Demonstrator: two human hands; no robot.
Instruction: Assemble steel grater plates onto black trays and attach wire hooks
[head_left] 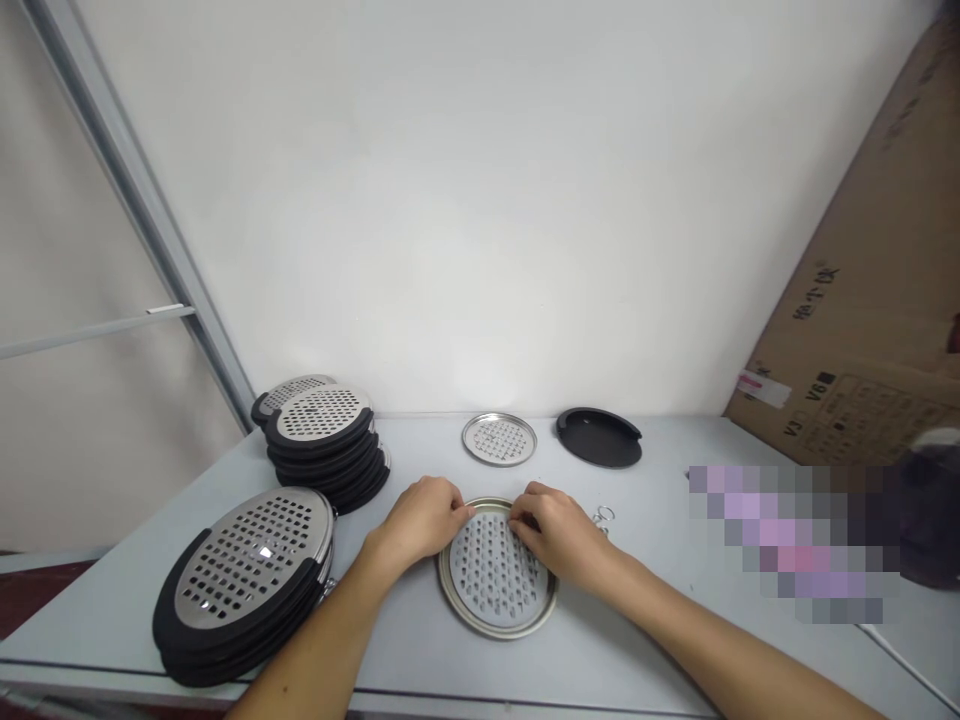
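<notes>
A round metal grater plate (499, 575) with rows of raised teeth lies flat before me, inside a slightly wider round metal rim (501, 632). My left hand (429, 512) pinches at the upper left edge of the plate, thumb and fingers close together. On the upper right side my right hand (553, 530) is closed, its curled fingertips on the plate. Whether the fingers grip the plate, the rim or both is hard to make out. Just behind the hands lies another round grater plate (499, 440), with a black round holder (600, 438) to its right.
Black-edged round graters stand in a stack (322, 440) at the back left, and more are piled (244, 580) by my left forearm. Small wire rings (604, 515) lie beyond my right wrist. A cardboard box (862, 300) leans at the right; a white wall (487, 200) closes the back.
</notes>
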